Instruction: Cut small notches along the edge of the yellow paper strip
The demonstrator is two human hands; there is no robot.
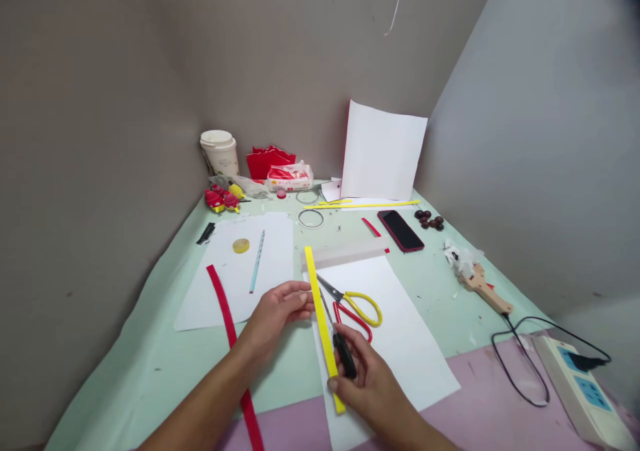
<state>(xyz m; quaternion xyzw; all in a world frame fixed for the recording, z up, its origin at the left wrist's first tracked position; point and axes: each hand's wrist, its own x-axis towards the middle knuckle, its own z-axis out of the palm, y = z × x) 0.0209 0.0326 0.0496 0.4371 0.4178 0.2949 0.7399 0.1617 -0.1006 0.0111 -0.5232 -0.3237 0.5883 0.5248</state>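
A yellow strip (320, 318) runs upright between my hands. My left hand (280, 314) has its fingers at the strip's upper part, some of them behind it. My right hand (367, 378) pinches the lower end of the strip and also holds a black-handled tool (344, 356) with a thin metal shaft; its exact kind is unclear. Just beyond lie scissors (345, 298) with one yellow and one red handle loop, on a white paper sheet (400, 344). A long red strip (223, 301) lies at the left, partly hidden by my left forearm.
Another white sheet (200, 304) carries a pencil (258, 261) and a tape roll (241, 246). A phone (400, 230) lies right of centre. A glue gun (485, 290) and power strip (583, 388) with a looping cord are at the right. A lidded cup (220, 154) stands at back left.
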